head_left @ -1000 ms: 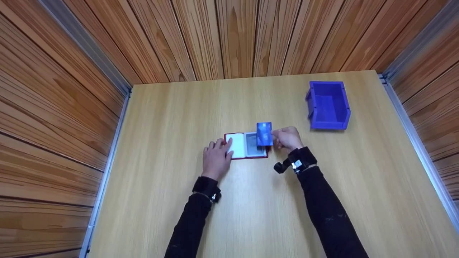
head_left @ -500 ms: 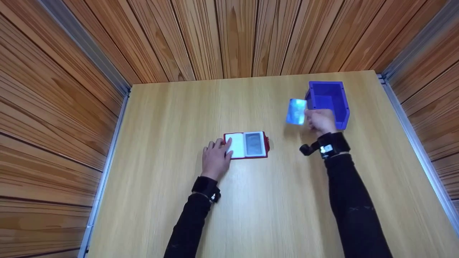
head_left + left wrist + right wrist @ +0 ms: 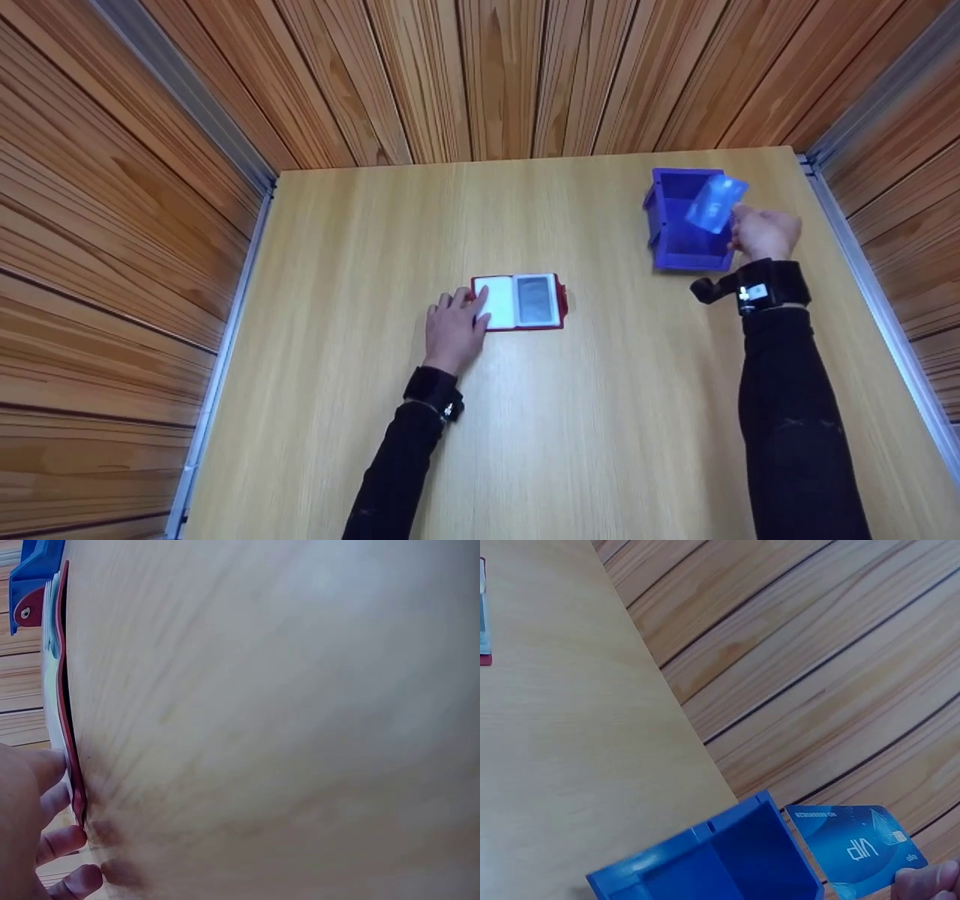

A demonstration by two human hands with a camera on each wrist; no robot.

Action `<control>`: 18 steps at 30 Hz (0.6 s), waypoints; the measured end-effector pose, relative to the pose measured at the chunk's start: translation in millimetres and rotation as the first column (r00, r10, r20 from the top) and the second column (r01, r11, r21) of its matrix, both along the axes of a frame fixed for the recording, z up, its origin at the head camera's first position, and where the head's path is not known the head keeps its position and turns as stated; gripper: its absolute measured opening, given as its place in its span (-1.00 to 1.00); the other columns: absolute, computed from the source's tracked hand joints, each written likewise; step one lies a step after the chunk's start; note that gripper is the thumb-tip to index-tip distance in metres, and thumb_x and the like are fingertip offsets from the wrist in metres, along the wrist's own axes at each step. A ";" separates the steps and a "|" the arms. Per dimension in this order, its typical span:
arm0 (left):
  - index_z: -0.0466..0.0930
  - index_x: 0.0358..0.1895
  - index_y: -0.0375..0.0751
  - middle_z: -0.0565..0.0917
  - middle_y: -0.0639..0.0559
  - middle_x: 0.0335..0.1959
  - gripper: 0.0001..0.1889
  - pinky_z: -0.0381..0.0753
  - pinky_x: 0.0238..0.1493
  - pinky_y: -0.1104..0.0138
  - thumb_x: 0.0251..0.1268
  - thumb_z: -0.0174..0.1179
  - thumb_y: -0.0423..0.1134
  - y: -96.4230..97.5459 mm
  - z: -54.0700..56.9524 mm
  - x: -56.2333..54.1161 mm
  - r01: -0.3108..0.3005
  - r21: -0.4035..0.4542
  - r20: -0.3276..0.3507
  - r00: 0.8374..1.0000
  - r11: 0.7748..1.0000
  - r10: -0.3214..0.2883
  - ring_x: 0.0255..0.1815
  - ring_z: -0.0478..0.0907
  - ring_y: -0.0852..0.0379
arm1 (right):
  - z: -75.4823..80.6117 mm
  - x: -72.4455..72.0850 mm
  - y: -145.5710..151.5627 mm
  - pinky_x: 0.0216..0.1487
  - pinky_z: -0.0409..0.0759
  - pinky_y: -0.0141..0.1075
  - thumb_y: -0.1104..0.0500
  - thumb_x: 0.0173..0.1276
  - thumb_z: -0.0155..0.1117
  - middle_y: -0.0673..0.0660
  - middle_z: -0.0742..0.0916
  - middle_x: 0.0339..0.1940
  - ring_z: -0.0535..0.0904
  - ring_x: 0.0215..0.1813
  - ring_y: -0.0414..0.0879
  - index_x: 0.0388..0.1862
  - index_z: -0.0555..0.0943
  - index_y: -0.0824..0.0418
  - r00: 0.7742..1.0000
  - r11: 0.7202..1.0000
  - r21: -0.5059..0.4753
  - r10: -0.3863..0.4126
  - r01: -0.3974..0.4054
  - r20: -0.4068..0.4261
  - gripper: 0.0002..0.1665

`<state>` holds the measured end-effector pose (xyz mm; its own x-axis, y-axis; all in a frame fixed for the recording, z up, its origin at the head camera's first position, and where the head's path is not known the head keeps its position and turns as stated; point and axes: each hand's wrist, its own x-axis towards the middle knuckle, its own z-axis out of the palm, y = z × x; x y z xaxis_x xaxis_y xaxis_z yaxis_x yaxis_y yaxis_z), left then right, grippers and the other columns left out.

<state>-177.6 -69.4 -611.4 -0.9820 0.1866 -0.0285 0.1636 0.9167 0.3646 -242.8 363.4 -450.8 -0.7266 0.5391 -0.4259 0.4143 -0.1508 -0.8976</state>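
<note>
In the head view, my right hand (image 3: 766,231) pinches a blue plastic card (image 3: 716,203) by one edge, above the right side of a blue-purple bin (image 3: 691,259). The right wrist view shows the card (image 3: 853,847) printed with "VIP", beside the rim of the bin (image 3: 697,847). My left hand (image 3: 454,330) rests on the left page of an open red card holder (image 3: 534,300), which lies flat on the table. White and clear sleeves show inside it. From the left wrist, its red cover (image 3: 63,690) is seen edge-on, with fingers (image 3: 60,844) at its near end.
The bin stands at the back right of the wooden table (image 3: 360,247). Wood-plank walls (image 3: 495,82) rise at the back and sides. A metal rail (image 3: 877,277) runs along the right edge.
My right hand has carried the card from over the card holder, rightward and away from me, to above the bin. The left hand has stayed on the holder.
</note>
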 end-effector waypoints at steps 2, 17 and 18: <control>0.28 0.58 0.24 0.45 -0.04 0.45 -0.43 0.39 0.20 0.04 0.59 0.03 0.11 -0.4 1.0 -1.0 -0.002 -0.009 0.003 1.000 1.000 0.002 0.25 0.43 -0.09 | 0.9 -0.8 3.8 -0.55 0.52 -0.41 0.16 0.51 0.28 -0.08 0.54 -0.68 0.46 -0.63 -0.23 -0.50 0.58 0.19 1.000 1.000 0.009 -0.024 0.024 0.002 -0.68; 0.28 0.59 0.25 0.47 0.00 0.42 -0.43 0.37 0.18 0.07 0.60 0.04 0.10 0.4 3.1 0.8 -0.007 -0.017 0.012 1.000 1.000 0.008 0.25 0.42 -0.07 | -58.9 -16.5 1.2 0.29 0.48 -0.31 -0.02 0.52 0.21 0.01 0.78 0.04 0.62 0.20 -0.07 0.14 0.78 0.11 0.976 0.837 0.539 -0.032 -0.092 0.216 -0.61; 0.27 0.59 0.25 0.47 0.00 0.42 -0.43 0.37 0.18 0.07 0.60 0.04 0.10 0.4 2.8 0.9 -0.007 -0.019 0.012 1.000 1.000 0.007 0.25 0.42 -0.07 | -63.2 -17.8 -1.2 0.33 0.47 -0.27 -0.02 0.52 0.19 0.06 0.78 0.09 0.61 0.24 -0.03 0.17 0.76 0.14 0.976 0.822 0.560 -0.024 -0.103 0.216 -0.58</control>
<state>-176.6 -69.0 -608.6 -0.9829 0.1791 -0.0438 0.1529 0.9245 0.3492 -260.6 362.2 -514.0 -0.6835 0.7033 -0.1954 0.5916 0.3769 -0.7127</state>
